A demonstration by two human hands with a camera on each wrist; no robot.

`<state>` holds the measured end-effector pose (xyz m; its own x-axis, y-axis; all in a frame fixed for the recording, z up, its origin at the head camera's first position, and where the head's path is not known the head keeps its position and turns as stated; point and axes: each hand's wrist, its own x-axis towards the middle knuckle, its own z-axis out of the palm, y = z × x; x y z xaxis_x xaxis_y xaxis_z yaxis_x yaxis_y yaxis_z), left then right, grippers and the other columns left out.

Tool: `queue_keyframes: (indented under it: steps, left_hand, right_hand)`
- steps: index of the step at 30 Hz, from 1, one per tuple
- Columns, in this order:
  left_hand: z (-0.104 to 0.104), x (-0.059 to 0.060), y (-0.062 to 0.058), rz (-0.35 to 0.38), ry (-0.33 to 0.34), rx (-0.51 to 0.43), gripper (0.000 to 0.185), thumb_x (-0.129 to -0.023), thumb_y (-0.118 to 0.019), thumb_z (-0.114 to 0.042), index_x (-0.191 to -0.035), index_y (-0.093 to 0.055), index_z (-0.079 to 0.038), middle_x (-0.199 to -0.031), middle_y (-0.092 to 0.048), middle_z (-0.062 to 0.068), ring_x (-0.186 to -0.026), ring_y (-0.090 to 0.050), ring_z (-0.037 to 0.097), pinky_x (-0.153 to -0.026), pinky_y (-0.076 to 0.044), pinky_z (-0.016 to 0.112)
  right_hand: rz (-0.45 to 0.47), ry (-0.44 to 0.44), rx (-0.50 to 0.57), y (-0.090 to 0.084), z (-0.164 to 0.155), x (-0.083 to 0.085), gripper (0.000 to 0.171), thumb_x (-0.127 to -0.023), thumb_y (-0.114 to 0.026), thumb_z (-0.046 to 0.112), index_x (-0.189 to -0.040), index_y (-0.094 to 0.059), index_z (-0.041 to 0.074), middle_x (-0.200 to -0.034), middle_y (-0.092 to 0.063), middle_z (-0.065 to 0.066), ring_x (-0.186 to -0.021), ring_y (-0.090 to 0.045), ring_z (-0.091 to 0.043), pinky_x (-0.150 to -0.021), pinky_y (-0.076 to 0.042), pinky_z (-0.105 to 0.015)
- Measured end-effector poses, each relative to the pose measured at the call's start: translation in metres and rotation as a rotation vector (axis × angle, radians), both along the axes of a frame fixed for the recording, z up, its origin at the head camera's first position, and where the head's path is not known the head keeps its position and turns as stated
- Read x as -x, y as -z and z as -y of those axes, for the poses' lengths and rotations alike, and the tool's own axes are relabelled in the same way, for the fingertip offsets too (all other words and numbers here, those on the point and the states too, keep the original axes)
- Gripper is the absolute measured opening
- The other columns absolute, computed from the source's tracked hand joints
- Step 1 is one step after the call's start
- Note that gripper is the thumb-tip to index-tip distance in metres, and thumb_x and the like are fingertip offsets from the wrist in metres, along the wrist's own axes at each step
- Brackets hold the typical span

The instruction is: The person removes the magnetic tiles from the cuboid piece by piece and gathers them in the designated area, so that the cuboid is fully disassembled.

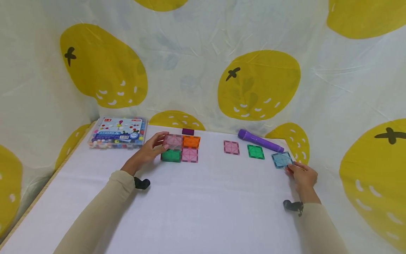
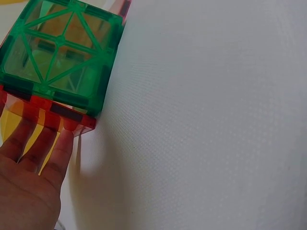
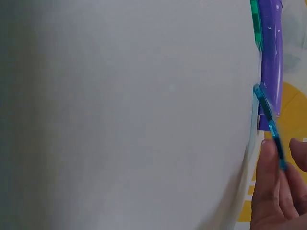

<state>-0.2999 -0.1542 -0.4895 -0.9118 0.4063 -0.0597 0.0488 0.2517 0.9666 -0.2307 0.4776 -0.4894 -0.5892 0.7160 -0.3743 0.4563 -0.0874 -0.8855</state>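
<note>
Tiles, magnetic and translucent, spread over the white table [image 1: 196, 208]. Landmark for all places: the cube-like tile structure [image 1: 181, 148] at the table's far middle, built from pink, orange and green squares.

Left hand [image 1: 149, 152] on that structure's left side, fingers [image 2: 61, 148] fairly straight and only loosely bent, pressed against the red-orange lower edge beneath the green panel [image 2: 62, 50] in the left wrist view; thumb up on the pink top tile; steadying touch, nothing clamped. Small dark purple tile [image 1: 188, 131] just behind the structure. Clear plastic box of coloured beads [image 1: 118, 132] to the structure's left, near the table's far left corner.

Loose pink tile [image 1: 231, 147] to the right of the structure, flat on the table. Loose green tile [image 1: 256, 151] further right again. Purple marker-like tube [image 1: 260, 141] behind those two, lying slantwise. Light blue tile [image 1: 282, 159] furthest right of the structure, past the green one, its near corner pinched between thumb and fingertips of the right hand [image 1: 302, 176]; seen edge-on in the right wrist view [image 3: 269, 125], lifted at a tilt off the table, with the purple tube just behind. Right hand's fingers [image 3: 266, 187] closed together on that blue tile's edge.

Cream sleeves on both forearms, a small black wrist mount at each cuff. White cloth printed with big yellow fruits [image 1: 258, 84] hanging behind and to both sides of the structure.
</note>
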Motion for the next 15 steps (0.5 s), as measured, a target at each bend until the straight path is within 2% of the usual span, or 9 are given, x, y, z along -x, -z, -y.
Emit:
queue_keyframes:
  steps: [3,6,8,10,15]
  left_hand:
    - [-0.001,0.0,-0.001,0.003,-0.007,0.004,0.067,-0.104,-0.066,-0.048,-0.162,-0.034,-0.042,-0.177,-0.024,0.005,-0.163,-0.022,0.04,-0.128,-0.024,0.071]
    - [-0.001,-0.001,-0.003,0.008,-0.016,0.012,0.068,-0.104,-0.066,-0.048,-0.163,-0.033,-0.042,-0.177,-0.024,0.004,-0.163,-0.022,0.04,-0.127,-0.025,0.071]
    - [-0.001,-0.001,-0.004,0.013,-0.02,0.014,0.069,-0.104,-0.067,-0.048,-0.164,-0.033,-0.041,-0.177,-0.024,0.004,-0.163,-0.022,0.04,-0.127,-0.026,0.071]
    - [-0.001,-0.001,-0.004,0.015,-0.021,0.016,0.071,-0.104,-0.067,-0.048,-0.165,-0.032,-0.039,-0.177,-0.024,0.004,-0.163,-0.022,0.04,-0.127,-0.026,0.071]
    - [-0.002,-0.001,-0.003,0.013,-0.014,0.008,0.07,-0.104,-0.066,-0.045,-0.165,-0.032,-0.038,-0.177,-0.024,0.004,-0.163,-0.022,0.04,-0.128,-0.025,0.07]
  right_hand:
    - [0.023,-0.053,-0.178,-0.002,0.001,-0.005,0.049,-0.1,-0.075,0.029,-0.145,-0.065,0.013,-0.111,-0.068,-0.003,-0.072,-0.071,-0.003,-0.067,-0.06,-0.015]
    - [0.03,-0.105,-0.326,-0.008,0.008,-0.009,0.05,-0.1,-0.074,0.036,-0.144,-0.066,0.013,-0.124,-0.071,-0.009,-0.072,-0.068,0.001,-0.065,-0.057,-0.01]
    - [0.006,-0.14,-0.369,-0.011,0.015,-0.009,0.049,-0.1,-0.074,0.037,-0.143,-0.068,0.013,-0.134,-0.07,-0.012,-0.075,-0.068,0.003,-0.068,-0.057,-0.01]
    - [-0.019,-0.177,-0.398,-0.015,0.025,-0.008,0.048,-0.1,-0.074,0.038,-0.141,-0.07,0.015,-0.137,-0.07,-0.011,-0.078,-0.069,0.003,-0.071,-0.058,-0.01]
    - [-0.114,-0.306,-0.451,-0.02,0.058,-0.004,0.044,-0.098,-0.077,0.039,-0.136,-0.073,0.017,-0.126,-0.076,-0.002,-0.086,-0.069,0.004,-0.077,-0.058,-0.009]
